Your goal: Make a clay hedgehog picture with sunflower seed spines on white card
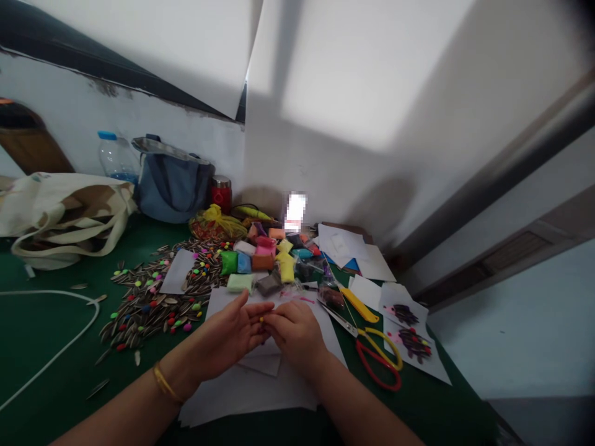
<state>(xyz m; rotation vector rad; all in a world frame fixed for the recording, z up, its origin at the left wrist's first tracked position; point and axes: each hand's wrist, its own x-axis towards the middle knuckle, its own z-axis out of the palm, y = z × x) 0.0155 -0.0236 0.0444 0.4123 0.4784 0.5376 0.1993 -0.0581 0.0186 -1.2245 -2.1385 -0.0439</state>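
Palm up, with its fingers stretched out, my left hand (232,334) is held over white paper (288,396); a gold bangle (166,385) circles its wrist. My right hand (297,331) meets it from the right, its thumb and fingers pinched together at the left fingertips. A tiny yellow speck (261,319) shows where the hands meet, with a hint of red beside it; what it is cannot be made out. Just beyond the hands lie several packets of coloured modelling clay, among them a pale green packet (240,283) and a yellow packet (287,267).
Striped sunflower seeds (153,310) mixed with coloured balls spread at left. Scissors (367,341) and a yellow utility knife (359,304) lie right, near seed-covered pictures (411,342). A bright phone (295,210), a blue bag (174,186) and a cream tote (69,217) stand behind.
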